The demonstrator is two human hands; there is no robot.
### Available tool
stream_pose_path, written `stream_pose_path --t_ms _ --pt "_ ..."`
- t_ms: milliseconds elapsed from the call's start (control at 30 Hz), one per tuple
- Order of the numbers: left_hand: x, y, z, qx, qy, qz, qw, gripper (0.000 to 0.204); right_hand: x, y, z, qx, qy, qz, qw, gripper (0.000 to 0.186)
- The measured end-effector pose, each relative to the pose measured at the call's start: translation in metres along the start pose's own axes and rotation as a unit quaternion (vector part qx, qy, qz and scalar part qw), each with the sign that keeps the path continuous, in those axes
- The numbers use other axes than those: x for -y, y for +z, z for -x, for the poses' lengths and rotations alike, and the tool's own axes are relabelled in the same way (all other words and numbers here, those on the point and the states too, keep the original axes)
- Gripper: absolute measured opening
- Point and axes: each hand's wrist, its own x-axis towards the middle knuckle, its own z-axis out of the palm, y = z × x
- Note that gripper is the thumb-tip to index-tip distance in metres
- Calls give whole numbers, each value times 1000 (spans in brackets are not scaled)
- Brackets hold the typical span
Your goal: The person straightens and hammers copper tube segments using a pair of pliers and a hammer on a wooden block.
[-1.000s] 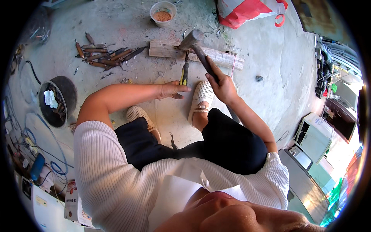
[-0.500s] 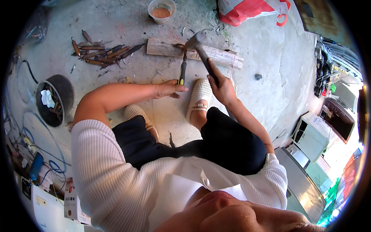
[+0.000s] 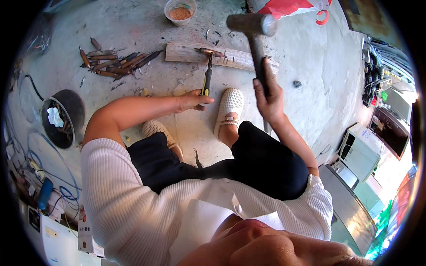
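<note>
Bare concrete floor (image 3: 310, 66), dusty and littered with small metal scraps; the person squats on it in white woven shoes. A red and white bag (image 3: 288, 6) lies at the far edge, and a dark round bucket (image 3: 60, 117) holding scrap stands to the left, well apart from the work. A wooden plank (image 3: 186, 52) lies flat ahead of the feet and serves as an anvil block. A pile of brown copper tube pieces (image 3: 113, 62) sits to the left of the plank, and a small white bowl (image 3: 179, 9) of reddish bits stands beyond it. The right hand (image 3: 268, 95) is closed tight around the handle of a hammer (image 3: 255, 31), head raised high above the plank. The left hand (image 3: 193, 99) is closed around the yellow and black handle of a chisel (image 3: 207, 73), its tip set against a copper tube piece (image 3: 208, 52) lying on the plank. Judgement: work is midway. One piece is under the tool and not visibly split; the pile beside the plank looks unprocessed, so many pieces appear left. The bowl's contents suggest some output already collected, though its origin cannot be told.
</note>
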Motion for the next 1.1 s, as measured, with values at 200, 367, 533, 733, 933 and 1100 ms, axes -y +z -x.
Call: stream_pose_path --t_ms 200,367,533,733,933,1100 --pt "-6 4 6 -16 21 -24 999 38 -20 27 10 180 126 39 975 53" --pt "-5 4 3 -31 7 -15 999 49 10 12 -10 151 137 -10 979 53" --pt "-1 -2 3 -25 12 -12 1000 47 15 -2 -18 2 -61 7 998 55" --pt "-6 1 5 -19 16 -26 999 44 -28 19 17 57 -7 22 998 56" --pt "9 2 0 -23 25 -26 999 47 -17 22 2 119 118 18 986 54" --pt "2 1 2 -34 21 -42 998 49 3 2 -7 43 93 -59 993 54"
